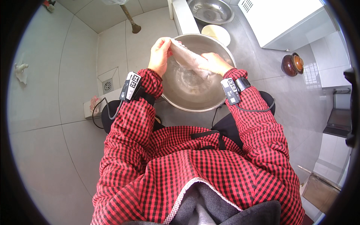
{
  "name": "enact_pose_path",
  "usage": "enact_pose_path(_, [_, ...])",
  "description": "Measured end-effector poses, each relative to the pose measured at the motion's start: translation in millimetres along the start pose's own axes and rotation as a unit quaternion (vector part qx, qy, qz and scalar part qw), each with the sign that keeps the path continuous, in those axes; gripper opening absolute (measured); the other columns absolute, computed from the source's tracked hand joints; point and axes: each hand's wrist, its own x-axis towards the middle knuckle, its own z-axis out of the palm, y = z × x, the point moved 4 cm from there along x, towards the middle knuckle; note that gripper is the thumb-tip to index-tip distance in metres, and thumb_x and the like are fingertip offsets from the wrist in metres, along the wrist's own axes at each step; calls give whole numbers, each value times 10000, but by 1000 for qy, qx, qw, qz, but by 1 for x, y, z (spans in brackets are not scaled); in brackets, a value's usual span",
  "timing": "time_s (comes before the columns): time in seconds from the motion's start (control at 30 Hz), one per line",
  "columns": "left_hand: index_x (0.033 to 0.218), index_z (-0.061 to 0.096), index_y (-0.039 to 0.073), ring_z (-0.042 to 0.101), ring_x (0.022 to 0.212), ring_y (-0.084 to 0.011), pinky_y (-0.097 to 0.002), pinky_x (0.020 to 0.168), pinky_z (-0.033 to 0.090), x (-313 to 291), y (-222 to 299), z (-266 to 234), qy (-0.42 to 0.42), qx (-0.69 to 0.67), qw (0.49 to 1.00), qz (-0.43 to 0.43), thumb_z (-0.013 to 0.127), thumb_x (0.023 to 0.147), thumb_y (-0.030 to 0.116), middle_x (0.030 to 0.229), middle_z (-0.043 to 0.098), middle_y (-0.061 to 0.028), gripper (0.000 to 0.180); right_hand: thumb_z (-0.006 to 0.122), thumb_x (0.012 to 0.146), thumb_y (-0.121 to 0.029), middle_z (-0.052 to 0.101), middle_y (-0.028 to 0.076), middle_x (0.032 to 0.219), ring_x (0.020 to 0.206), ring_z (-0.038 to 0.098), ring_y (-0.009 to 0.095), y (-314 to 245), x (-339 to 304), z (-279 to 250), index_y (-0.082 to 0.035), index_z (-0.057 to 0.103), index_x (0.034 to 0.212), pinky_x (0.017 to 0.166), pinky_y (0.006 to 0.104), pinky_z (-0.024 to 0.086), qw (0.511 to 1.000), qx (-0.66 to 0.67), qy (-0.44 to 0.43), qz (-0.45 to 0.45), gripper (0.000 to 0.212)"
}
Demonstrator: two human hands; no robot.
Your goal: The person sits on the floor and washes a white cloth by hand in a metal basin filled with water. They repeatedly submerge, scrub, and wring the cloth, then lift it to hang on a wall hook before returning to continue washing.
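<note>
A pale, pinkish-grey fish (pixel 187 58) is stretched slantwise over a large metal basin (pixel 172 92). Its upper left end is pinched in my left hand (pixel 159 57), just above the basin's left rim. Further down its length, my right hand (pixel 215 63) grips it from the right, fingers closed over its side. Reddish bits show along the fish's upper edge. Shallow, slightly cloudy water lies in the basin beneath, and the fish's lower end hangs close to it. Whether that end touches the water I cannot tell.
Behind the basin are a cream round lid (pixel 216 34) and a second metal basin (pixel 212 11). A white cabinet (pixel 285 22) stands far right, with a brown lidded pot (pixel 291 64) near it. A floor drain (pixel 108 86) and a low ledge (pixel 89 108) lie left.
</note>
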Motion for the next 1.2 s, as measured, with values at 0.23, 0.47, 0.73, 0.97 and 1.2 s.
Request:
enact_pose_path(0.23, [918, 521, 73, 498, 748, -84, -246, 695, 408, 4, 17, -15, 99, 225, 965, 89, 474, 878, 224, 789, 548, 17, 163, 610, 740, -134, 498, -24, 640, 647, 508, 70, 14, -6, -17, -51, 550, 747, 578, 208, 411, 961, 199, -59, 182, 102])
enact_pose_path(0.47, [863, 545, 78, 502, 818, -110, -284, 741, 397, 10, 49, -13, 41, -43, 993, 105, 500, 832, 162, 846, 563, -10, 101, 617, 714, -48, 476, -41, 672, 597, 420, 36, -24, -2, -66, -49, 502, 687, 546, 182, 377, 911, 310, 264, -63, 118])
enact_pose_path(0.73, [771, 604, 57, 577, 783, -225, -325, 735, 435, -16, -9, -29, -155, 590, 792, -19, 520, 674, 167, 759, 610, -104, 168, 615, 658, -128, 568, 77, 668, 625, 536, 158, -4, -22, 5, -42, 575, 724, 582, 293, 429, 995, 70, -61, -28, 116])
enact_pose_path(0.97, [1034, 557, 167, 408, 1104, -270, -541, 880, 316, -52, -55, -4, -328, 753, 565, -73, 606, 661, 295, 1090, 512, -73, 398, 599, 681, -225, 554, 196, 969, 906, 536, 299, -9, -38, 64, -38, 512, 1080, 805, 358, 417, 958, -58, -277, 48, 450])
enact_pose_path(1.2, [1000, 577, 160, 518, 978, -260, -394, 803, 424, -65, -75, -13, -385, 768, 488, -151, 634, 622, 235, 1012, 565, -74, 389, 574, 671, -179, 520, 174, 1064, 962, 520, 319, -13, -52, 89, -136, 538, 1095, 860, 381, 401, 934, -177, -308, 44, 427])
